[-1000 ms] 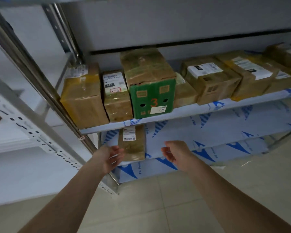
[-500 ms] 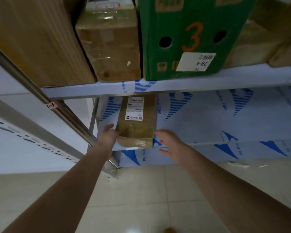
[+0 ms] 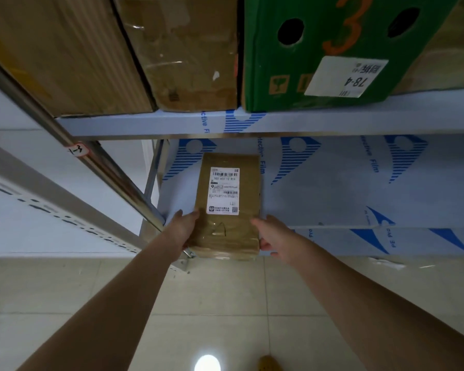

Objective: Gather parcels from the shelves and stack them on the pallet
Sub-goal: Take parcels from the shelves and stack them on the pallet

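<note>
— Where's the parcel?

— The flat brown parcel (image 3: 231,207) lies at frame centre on the lower shelf (image 3: 332,199), its near end over the front edge, white shipping label (image 3: 224,190) facing up.

— And the hands?

— The left hand (image 3: 184,230) grips its left side, thumb on top; the right hand (image 3: 272,235) holds the right near corner, fingers curled round the edge.

— What does the rack hold?

— The upper shelf (image 3: 279,121) carries two taped brown cartons (image 3: 188,52) at upper left and a green box (image 3: 340,46) marked 3, upper right. A steel upright (image 3: 102,167) slants past the left hand.

— Any change from half a second ago?

— Both hands have closed on the parcel; the right one was beside it then. The camera has moved closer.
</note>
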A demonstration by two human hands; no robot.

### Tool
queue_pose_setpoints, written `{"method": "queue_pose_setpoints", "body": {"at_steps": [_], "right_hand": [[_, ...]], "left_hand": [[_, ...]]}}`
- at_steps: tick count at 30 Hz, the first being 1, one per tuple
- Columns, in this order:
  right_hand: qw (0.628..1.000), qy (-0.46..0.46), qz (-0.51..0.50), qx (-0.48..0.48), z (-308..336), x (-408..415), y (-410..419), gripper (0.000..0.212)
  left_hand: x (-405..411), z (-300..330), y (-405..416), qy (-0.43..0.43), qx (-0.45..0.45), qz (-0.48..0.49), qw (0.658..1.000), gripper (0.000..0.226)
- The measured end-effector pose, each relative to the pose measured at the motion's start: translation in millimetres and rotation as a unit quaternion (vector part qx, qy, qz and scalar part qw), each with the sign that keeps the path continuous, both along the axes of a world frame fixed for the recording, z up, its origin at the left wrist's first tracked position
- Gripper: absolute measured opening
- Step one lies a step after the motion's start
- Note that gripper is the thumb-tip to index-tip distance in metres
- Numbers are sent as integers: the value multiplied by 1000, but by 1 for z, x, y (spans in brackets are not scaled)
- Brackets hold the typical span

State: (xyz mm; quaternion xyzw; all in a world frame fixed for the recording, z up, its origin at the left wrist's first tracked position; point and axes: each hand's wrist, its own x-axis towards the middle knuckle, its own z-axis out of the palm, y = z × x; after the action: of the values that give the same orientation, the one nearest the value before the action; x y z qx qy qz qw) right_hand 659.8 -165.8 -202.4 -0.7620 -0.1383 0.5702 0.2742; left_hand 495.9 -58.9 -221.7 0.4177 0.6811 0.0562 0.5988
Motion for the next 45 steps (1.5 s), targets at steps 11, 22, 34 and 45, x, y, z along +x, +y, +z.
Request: {"method": "queue_pose_setpoints", "body": {"at_steps": [11, 22, 34, 45], "right_hand": [[994, 28, 33, -105, 8, 1, -14, 81], [992, 79, 42, -86, 109, -22, -44, 125], [991, 51, 124, 14, 210, -124, -115, 68], [943, 42, 309, 120, 305, -341, -181, 72]], "left_hand": [[-10, 13, -41, -4, -12, -21, 1000, 60], [-40, 114, -111, -86, -46, 114, 989, 49], [-150, 215, -208, -164, 7, 176, 971, 50], [-357, 336, -342, -116, 149, 292, 938, 54]]}}
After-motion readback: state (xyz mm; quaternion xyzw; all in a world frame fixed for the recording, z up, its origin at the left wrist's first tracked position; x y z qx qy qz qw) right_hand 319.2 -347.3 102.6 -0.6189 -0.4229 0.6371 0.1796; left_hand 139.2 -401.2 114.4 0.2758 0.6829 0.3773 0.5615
